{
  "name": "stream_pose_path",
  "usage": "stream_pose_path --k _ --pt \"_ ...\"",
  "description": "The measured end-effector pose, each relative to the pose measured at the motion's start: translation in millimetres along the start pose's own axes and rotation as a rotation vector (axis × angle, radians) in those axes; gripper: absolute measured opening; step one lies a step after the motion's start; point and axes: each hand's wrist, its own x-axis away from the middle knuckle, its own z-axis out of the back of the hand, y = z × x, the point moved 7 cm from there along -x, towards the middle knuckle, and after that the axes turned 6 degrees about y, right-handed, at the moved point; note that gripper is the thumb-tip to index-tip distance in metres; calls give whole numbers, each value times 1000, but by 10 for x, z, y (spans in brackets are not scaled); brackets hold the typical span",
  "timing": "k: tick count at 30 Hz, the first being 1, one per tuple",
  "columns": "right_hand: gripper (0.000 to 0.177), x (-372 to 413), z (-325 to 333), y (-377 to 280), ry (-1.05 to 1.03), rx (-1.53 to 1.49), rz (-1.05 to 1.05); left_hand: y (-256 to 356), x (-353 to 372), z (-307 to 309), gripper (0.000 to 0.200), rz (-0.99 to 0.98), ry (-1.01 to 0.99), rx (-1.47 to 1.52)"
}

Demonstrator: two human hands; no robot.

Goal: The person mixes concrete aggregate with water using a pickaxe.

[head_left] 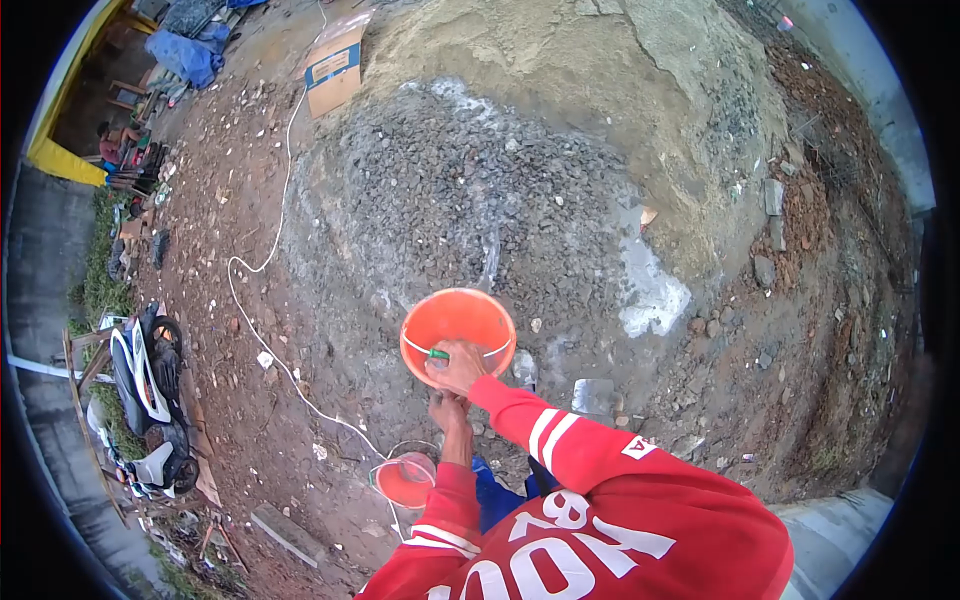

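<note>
An orange bucket (458, 322) is tipped away from me over the gravel, its inside showing. My right hand (460, 367) is closed around the green grip (438, 354) of its wire handle. Just below, my left hand (449, 410) is at the bucket's near underside and seems to grip it; its fingertips are partly hidden. A thin pale stream, apparently water (491, 262), runs from the bucket's far rim onto the heap of wet grey gravel (450, 180). Beside my left forearm stands a second, smaller orange bucket (405, 481) with a wire handle.
A flat metal shovel blade (594, 397) lies right of my feet. A white hose or cable (282, 225) winds along the ground at left. Sand (520, 45) and a cardboard sheet (334, 75) lie beyond the gravel. A motorbike (150, 390) and a seated person (112, 145) are far left.
</note>
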Motion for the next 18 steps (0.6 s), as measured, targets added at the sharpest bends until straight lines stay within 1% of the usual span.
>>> stream_pose_path --k 2,3,4,6,7,8,9,11,13,15,17,18 --pt "33 155 -138 157 -109 35 -164 -174 -43 298 14 4 37 -16" --pt "36 213 -225 276 -138 -11 -201 -219 -34 398 12 6 71 -21" --pt "36 256 -282 379 -135 -11 -209 -263 -33 447 12 10 70 -28" --pt "39 314 -299 511 -89 -73 -280 -211 67 571 11 4 170 -76" --pt "39 308 -321 561 -96 -75 -282 -164 108 579 11 4 177 -77" --pt "39 286 -318 656 -79 -89 -333 -94 128 546 11 -28 162 -143" --pt "39 248 -311 717 -70 -104 -378 11 154 487 10 -62 154 -204" --pt "38 47 -171 710 1 -102 -421 286 160 240 10 -190 134 -336" --pt "37 -269 -106 893 161 -88 -423 516 41 -49 10 -257 111 -444" --pt "38 -674 105 1021 274 -96 -398 770 -22 -386 12 -383 75 -505" --pt "38 -1009 291 1225 427 -238 -453 1098 37 -730 13 -560 48 -682" --pt "39 -1159 386 1305 456 -262 -466 1261 86 -891 12 -672 42 -716"
